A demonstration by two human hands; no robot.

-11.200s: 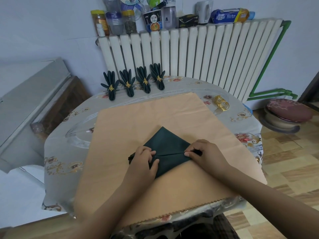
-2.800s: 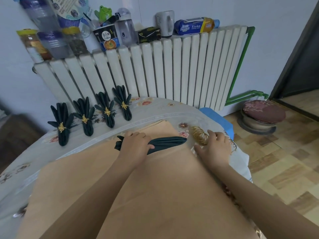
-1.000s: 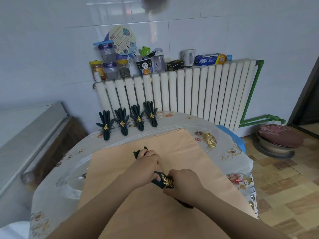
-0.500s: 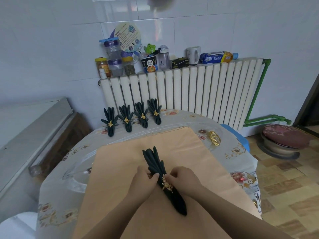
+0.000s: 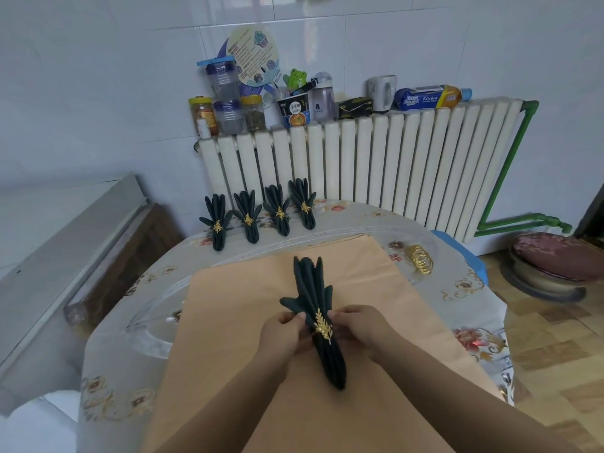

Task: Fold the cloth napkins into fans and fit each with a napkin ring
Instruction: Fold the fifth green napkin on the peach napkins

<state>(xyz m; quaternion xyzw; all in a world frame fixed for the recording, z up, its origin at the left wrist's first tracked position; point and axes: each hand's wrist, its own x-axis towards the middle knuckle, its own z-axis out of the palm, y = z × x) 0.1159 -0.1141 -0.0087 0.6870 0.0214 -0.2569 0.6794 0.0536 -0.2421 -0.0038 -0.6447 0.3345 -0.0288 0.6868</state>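
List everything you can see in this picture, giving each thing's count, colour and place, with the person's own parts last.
ringed napkin: one, dark green, on the mat, between the hands
napkin ring: one, gold leaf, round that napkin
finished napkins: four, dark green with gold rings, row at the table's far edge
spare rings: a gold cluster, on the table right of the mat
mat: one, peach, on the table
table: one, grey floral cover
radiator: one, white, behind the table
jars and bottles: several, mixed colours, atop the radiator
stool: one, dark red cushion, on the floor at right
left hand: pinches the napkin
right hand: pinches the napkin
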